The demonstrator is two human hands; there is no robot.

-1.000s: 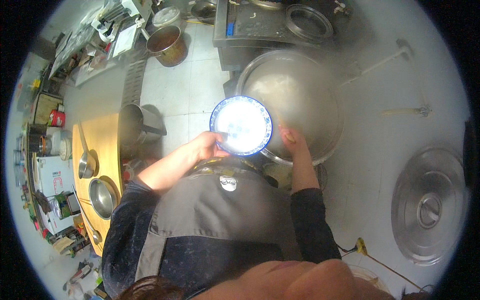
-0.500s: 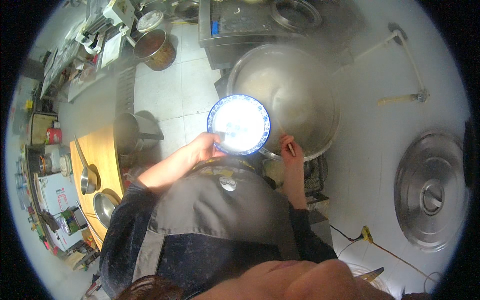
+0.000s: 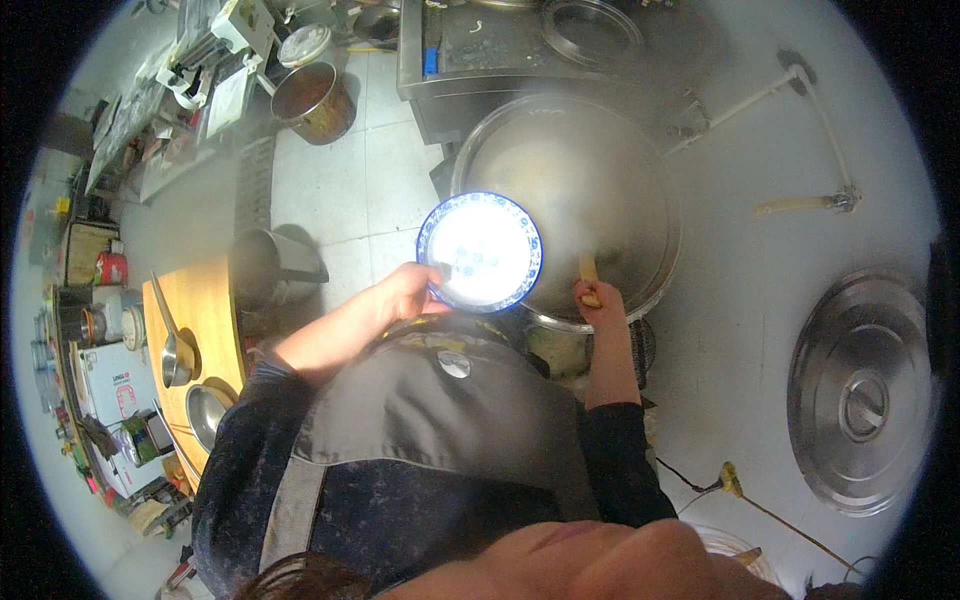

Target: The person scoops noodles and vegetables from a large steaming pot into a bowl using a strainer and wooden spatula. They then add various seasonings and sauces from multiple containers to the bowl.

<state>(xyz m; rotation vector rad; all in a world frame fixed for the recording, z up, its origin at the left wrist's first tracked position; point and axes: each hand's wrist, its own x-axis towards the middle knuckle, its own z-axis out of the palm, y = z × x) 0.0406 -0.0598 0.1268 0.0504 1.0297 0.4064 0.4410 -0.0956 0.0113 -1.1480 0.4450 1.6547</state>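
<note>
My left hand (image 3: 408, 292) grips the near rim of a white bowl with a blue patterned rim (image 3: 480, 251), held level over the near edge of a large steaming metal pot (image 3: 580, 180). My right hand (image 3: 598, 297) is closed on a wooden handle (image 3: 587, 270) that reaches into the pot; steam hides its far end. The bowl's inside looks bright and its contents are hard to make out.
A big metal lid (image 3: 865, 390) lies on the floor at right. A wooden table (image 3: 205, 320) at left bears metal bowls (image 3: 205, 415). A dark metal pot (image 3: 265, 268) stands beside it, a bucket of reddish liquid (image 3: 315, 100) farther back. A steel counter (image 3: 520, 45) stands behind the pot.
The bowl has stayed over the pot's near edge in my left hand. My right hand has shifted onto the wooden handle at the pot rim. The view moved slightly.
</note>
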